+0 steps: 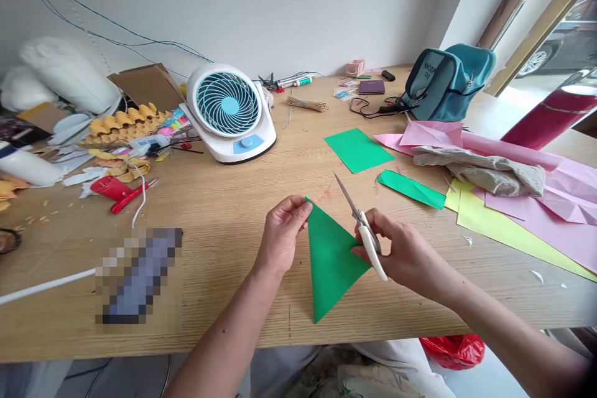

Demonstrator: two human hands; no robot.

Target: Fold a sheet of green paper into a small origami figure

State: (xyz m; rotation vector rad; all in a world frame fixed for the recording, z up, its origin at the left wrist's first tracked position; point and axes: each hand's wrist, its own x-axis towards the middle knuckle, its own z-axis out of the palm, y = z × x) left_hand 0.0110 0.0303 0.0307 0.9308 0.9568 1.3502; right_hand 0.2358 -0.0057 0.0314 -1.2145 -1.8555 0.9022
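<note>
Left hand [282, 233] pinches the top corner of the green paper triangle [331, 267] between thumb and fingertips, the other fingers curled in. Right hand [405, 255] is closed around the white handles of the scissors [361, 224]; its fingertips also touch the right corner of the triangle. The scissor blades are together and point up and to the left, above the triangle's right edge. I hold the triangle just above the counter [224, 211], near its front edge, with the long point toward me.

Behind the triangle, a flat green sheet [357, 149] and a folded green strip [410, 188] lie on the counter, well apart from both hands. To the right lie yellow paper [489, 217] and pink paper [536, 199], with a grey cloth [485, 168] on top. A teal bag [443, 84] stands at the far right. A white and blue fan [228, 109] stands at the back left, and a red glue gun [116, 189] lies to the left.
</note>
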